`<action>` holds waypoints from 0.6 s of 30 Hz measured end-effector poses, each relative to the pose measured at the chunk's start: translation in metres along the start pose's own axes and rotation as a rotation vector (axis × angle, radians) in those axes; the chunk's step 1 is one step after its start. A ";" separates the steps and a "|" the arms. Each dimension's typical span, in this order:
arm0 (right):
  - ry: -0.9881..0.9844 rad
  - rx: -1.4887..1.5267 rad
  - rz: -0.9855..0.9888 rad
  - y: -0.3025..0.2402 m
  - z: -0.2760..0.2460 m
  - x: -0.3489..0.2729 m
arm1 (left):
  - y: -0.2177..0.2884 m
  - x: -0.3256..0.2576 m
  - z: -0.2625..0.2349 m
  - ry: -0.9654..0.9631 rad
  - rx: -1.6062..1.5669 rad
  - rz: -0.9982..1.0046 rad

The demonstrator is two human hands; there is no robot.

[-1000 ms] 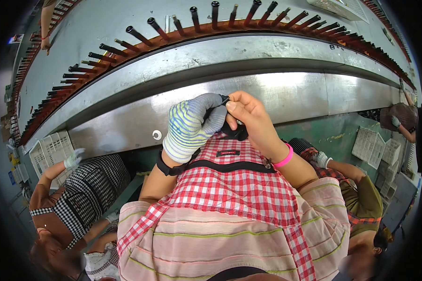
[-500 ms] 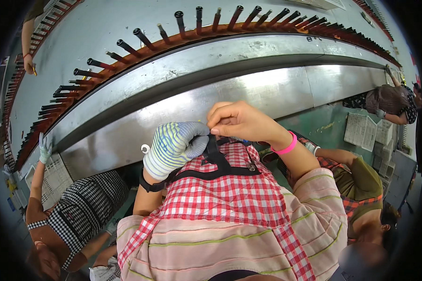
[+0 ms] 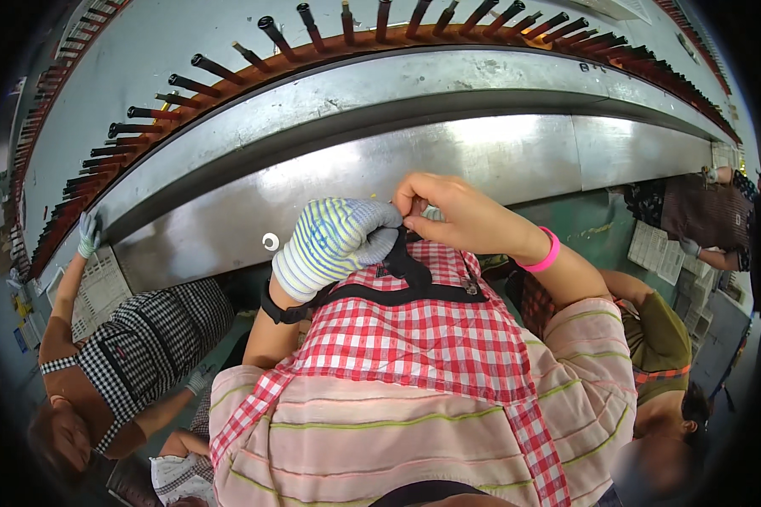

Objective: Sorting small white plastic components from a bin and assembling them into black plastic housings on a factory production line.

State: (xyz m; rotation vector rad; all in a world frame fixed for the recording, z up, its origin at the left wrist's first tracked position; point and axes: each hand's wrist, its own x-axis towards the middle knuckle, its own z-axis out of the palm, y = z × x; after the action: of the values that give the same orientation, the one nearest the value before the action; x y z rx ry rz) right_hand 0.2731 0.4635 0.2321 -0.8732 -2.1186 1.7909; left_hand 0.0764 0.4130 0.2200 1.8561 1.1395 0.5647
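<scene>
My left hand point(image 3: 334, 241), in a striped knit glove with grey-coated fingers, is closed around the upper end of a black strap point(image 3: 407, 269). That strap rises from the black trim of the red-and-white checked apron point(image 3: 414, 338) on my chest. My bare right hand point(image 3: 461, 218), with a pink wristband point(image 3: 550, 251) behind it, meets the left fingertips in a thumb-and-finger pinch. Whatever lies in that pinch is too small and covered to make out. Both hands are held in front of the apron, on the near side of the metal ledge.
Beyond the metal ledge point(image 3: 330, 182) runs a curved line of upright black-and-red tubes point(image 3: 276, 35). A white ring shape point(image 3: 271, 242) shows beside my left wrist. Co-workers stand at left point(image 3: 161, 346) and right point(image 3: 664, 338), with white crates point(image 3: 101, 296) nearby.
My hands have shifted slightly up and right, still together. The strap has bent more under the left hand. The line of tubes has slid left in view.
</scene>
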 end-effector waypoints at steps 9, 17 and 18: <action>0.060 -0.075 -0.027 -0.001 0.010 -0.004 | -0.001 -0.001 0.005 -0.013 0.020 -0.032; -0.068 0.093 0.260 -0.002 0.017 -0.009 | -0.006 -0.009 0.010 -0.090 -0.013 0.025; 0.007 0.123 0.234 0.001 0.020 -0.009 | -0.007 -0.009 0.007 -0.087 -0.169 -0.067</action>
State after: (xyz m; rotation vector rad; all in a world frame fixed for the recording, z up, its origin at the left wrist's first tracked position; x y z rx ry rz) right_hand 0.2704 0.4420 0.2284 -1.1320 -1.9449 2.0026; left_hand 0.0741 0.4033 0.2111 1.6760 1.0597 0.5207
